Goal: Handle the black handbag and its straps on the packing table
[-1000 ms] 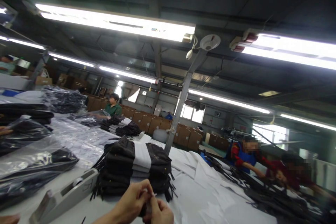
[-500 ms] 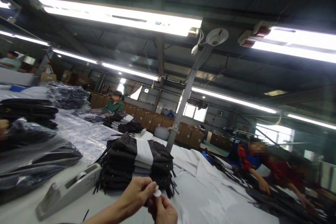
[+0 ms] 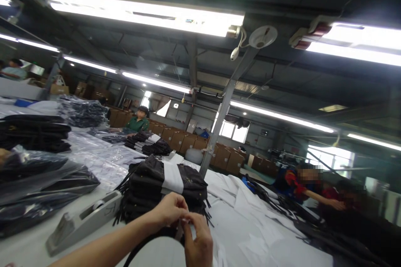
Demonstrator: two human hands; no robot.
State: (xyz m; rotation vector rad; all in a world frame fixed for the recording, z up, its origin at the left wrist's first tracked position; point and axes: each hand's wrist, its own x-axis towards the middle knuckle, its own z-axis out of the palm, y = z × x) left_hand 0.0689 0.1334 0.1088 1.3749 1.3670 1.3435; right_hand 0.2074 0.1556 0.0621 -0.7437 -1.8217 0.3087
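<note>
Left hand [image 3: 169, 210] and right hand [image 3: 198, 240] low in view, fingertips pinched together, touching, left forearm outstretched.

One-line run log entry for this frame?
left hand: pinching small item | right hand: pinching same | behind: banded dark stack | left: tape dispenser
</note>
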